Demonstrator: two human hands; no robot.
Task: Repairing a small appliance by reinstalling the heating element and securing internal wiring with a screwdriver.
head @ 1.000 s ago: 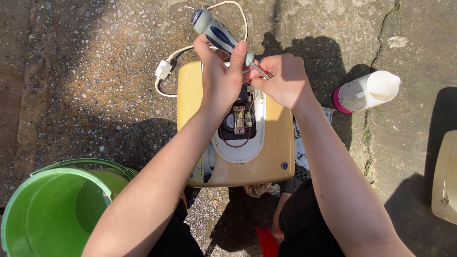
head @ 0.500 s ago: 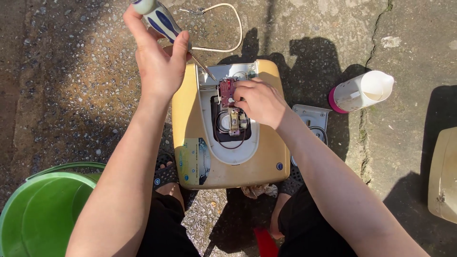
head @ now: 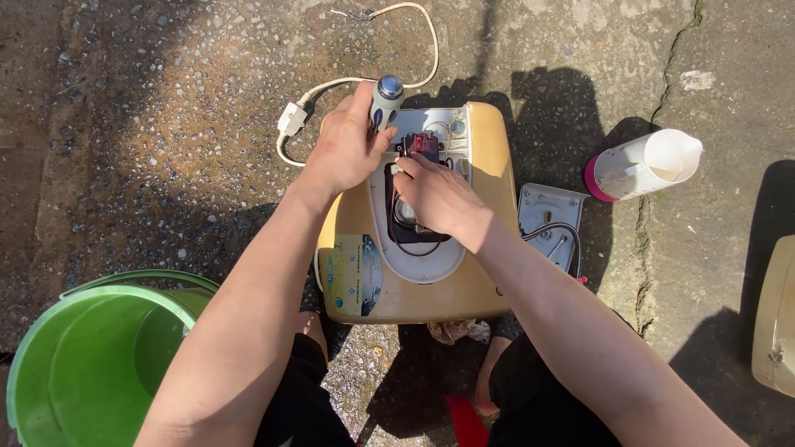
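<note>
At centre frame we see a yellow appliance (head: 464, 281) on the concrete floor (head: 166, 124), blue-green rectangular label (head: 354, 275) at its lower left, our left hand (head: 346, 149) clamped on an upright screwdriver (head: 385, 98), our right hand (head: 437, 197) curled, fingertips pressing into the open white housing (head: 431, 257), white bottle with pink cap (head: 642, 165) at right, green bucket (head: 83, 364) lower left.

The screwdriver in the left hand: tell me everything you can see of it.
The screwdriver has a stubby handle, pale grey with dark blue grip panels and a rounded blue-grey cap. It stands nearly upright, cap towards the camera, gripped by the left hand. Its shaft and tip are hidden, pointing down at the opened yellow appliance.
</note>
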